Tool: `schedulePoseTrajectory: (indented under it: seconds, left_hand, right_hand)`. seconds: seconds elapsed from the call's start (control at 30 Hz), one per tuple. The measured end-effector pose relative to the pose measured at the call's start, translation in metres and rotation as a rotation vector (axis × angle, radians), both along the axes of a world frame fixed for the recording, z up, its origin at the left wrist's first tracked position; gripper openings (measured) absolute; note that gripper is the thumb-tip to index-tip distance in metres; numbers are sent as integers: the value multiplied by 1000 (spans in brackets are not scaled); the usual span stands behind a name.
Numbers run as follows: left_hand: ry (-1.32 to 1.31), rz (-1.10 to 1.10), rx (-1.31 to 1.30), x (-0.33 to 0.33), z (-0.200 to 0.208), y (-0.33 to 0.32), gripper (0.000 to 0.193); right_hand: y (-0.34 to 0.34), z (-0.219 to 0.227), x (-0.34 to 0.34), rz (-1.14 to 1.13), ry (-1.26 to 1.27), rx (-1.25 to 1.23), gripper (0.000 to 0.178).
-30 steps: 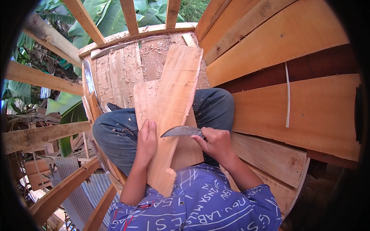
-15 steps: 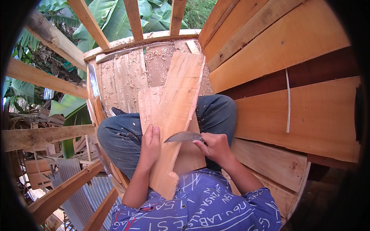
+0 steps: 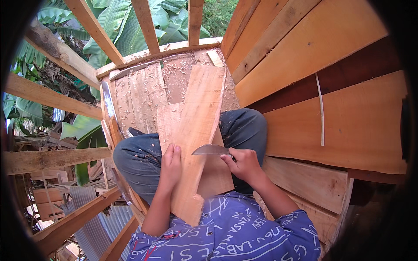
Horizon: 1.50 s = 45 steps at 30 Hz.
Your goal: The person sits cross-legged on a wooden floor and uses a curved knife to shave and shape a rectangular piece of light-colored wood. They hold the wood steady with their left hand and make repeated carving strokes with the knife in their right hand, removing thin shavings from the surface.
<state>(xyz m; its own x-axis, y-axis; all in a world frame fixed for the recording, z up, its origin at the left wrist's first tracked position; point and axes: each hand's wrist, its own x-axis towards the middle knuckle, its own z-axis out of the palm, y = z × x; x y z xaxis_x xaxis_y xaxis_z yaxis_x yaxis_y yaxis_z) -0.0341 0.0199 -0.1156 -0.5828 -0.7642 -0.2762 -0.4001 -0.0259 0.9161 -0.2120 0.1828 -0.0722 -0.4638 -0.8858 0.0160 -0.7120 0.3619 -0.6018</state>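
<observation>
A long wooden board [image 3: 198, 117] slants across my lap, its lower end against my shirt and notched at one corner. My left hand [image 3: 171, 164] grips this board by its left edge, thumb on top. A curved-bladed knife [image 3: 209, 150] is in my right hand [image 3: 243, 162], fingers wrapped round the handle. The blade lies across the board's right part, tip pointing left; I cannot tell whether it is biting into the wood. Beneath the long board rests a second, wider board [image 3: 216, 176], partly covered by it.
Wood shavings litter the plank floor [image 3: 139, 95]. A slatted wooden railing [image 3: 159, 53] curves along the front and left, banana leaves [image 3: 126, 26] beyond it. Plank walling [image 3: 335, 130] stands on my right, with a thin pale strip [image 3: 321, 108] against it. A long metal blade [image 3: 107, 98] lies by the left edge.
The knife and my right hand have shifted slightly up along the board and a little to the right. My left hand keeps its hold; the view has tilted slightly.
</observation>
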Motion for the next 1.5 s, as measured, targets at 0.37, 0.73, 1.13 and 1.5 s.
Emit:
schedulePoseTrajectory:
  seconds: [0.37,0.73,1.13,1.5]
  left_hand:
    - [83,15,-33,-6,0,6,33]
    - [35,-18,-25,1,1,8,39]
    - [-19,-52,9,0,6,5,41]
    - [-20,-34,-58,-5,11,4,39]
  right_hand:
    - [2,-10,-2,-253,-171,-72,36]
    - [10,-7,-12,-168,154,19,30]
    - [4,14,4,108,174,87,43]
    - [-4,8,-11,-41,172,171,42]
